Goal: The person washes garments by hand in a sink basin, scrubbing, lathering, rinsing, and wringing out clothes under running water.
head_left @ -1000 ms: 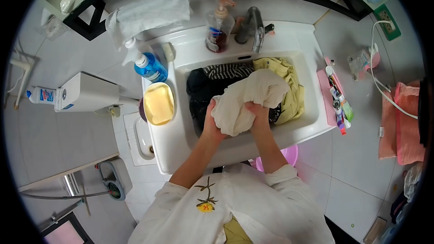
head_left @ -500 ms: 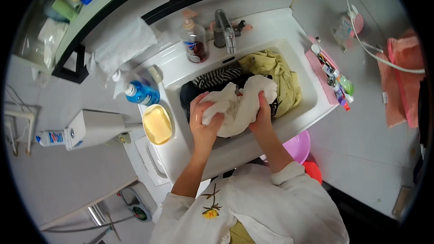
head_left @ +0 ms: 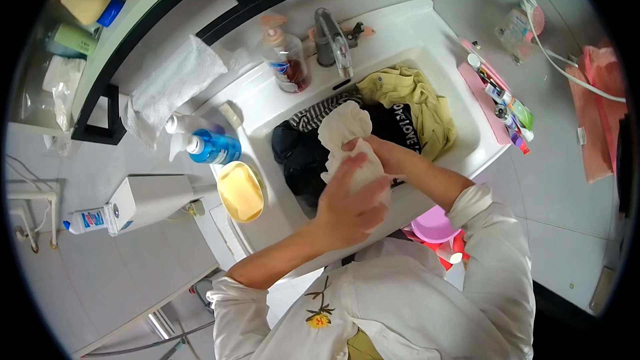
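A bunched white cloth [head_left: 345, 124] is held up over the sink, its folds hiding what kind of garment it is. My right hand [head_left: 385, 155] is closed around the middle of it. In front, my left hand [head_left: 350, 203] curls over the lower part of the cloth, its fingers slightly blurred. Beneath both hands lies a wet black garment [head_left: 303, 163] with white lettering. Beside it in the sink are a yellow-green garment [head_left: 417, 103] and a black-and-white striped cloth [head_left: 323, 112].
The white sink [head_left: 460, 113] has a faucet [head_left: 330, 40] at the back. A pump bottle [head_left: 287, 67], a blue bottle [head_left: 217, 149] and a yellow soap bar in a dish [head_left: 240, 191] line its left side. A pink holder [head_left: 481, 103] with tubes sits at right. Below is a pink basin [head_left: 433, 225].
The white cloth has gone from spread between both hands to a tighter upright bunch. My left hand has swung right and across the front, uncovering more of the black garment.
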The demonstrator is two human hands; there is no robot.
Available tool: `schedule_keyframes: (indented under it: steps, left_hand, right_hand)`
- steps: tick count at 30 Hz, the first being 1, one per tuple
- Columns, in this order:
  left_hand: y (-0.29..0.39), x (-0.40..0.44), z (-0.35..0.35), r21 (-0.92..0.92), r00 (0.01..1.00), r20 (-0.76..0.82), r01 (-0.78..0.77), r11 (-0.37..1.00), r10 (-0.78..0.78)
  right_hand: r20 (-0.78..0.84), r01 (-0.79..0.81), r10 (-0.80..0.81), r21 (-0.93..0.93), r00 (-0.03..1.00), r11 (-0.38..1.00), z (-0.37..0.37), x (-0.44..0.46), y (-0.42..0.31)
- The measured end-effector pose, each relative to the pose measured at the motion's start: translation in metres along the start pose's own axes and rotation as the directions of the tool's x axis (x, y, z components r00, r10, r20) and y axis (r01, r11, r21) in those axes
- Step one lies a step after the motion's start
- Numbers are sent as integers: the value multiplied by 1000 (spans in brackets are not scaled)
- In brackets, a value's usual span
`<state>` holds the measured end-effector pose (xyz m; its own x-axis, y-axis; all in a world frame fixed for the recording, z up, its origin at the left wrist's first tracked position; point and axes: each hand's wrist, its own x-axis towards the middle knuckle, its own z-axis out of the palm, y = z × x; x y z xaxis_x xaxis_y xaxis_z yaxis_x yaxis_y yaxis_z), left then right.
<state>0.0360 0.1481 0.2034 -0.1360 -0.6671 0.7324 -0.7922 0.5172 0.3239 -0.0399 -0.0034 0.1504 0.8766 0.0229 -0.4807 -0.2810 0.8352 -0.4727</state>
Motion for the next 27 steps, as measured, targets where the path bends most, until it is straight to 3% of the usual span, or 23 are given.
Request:
schedule_keyframes:
  steps: [4,8,10,13,16,17,22,27]
  left_hand:
    - [0,-3,17,-58,995,-54,-90,994,87]
    - [-1,-21,34,-133,993,33,-107,985,112]
    - [-1,-33,42,-59,984,105,-137,989,142]
    - [2,-49,54,78,960,228,-183,980,161]
    - [2,-59,60,208,920,346,-268,941,186]
    - [3,-61,61,245,903,383,-304,921,196]
    - [11,-72,70,264,837,520,-346,900,169]
    - [12,-76,78,152,768,627,-284,947,130]
  right_hand:
    - [-108,-114,83,-328,991,938,-3,16,-8]
    - [-53,-104,89,-499,995,860,-2,23,-6]
    - [-79,-155,134,-611,988,776,-6,31,-1]
    - [-154,-183,98,-829,983,529,-1,39,4]
    - [-225,-246,101,-898,969,365,21,36,3]
    - [-201,-210,64,-903,977,374,23,36,6]
    - [-102,-78,-45,-928,994,365,16,40,30]
    - [-179,-113,-235,-957,955,268,28,30,39]
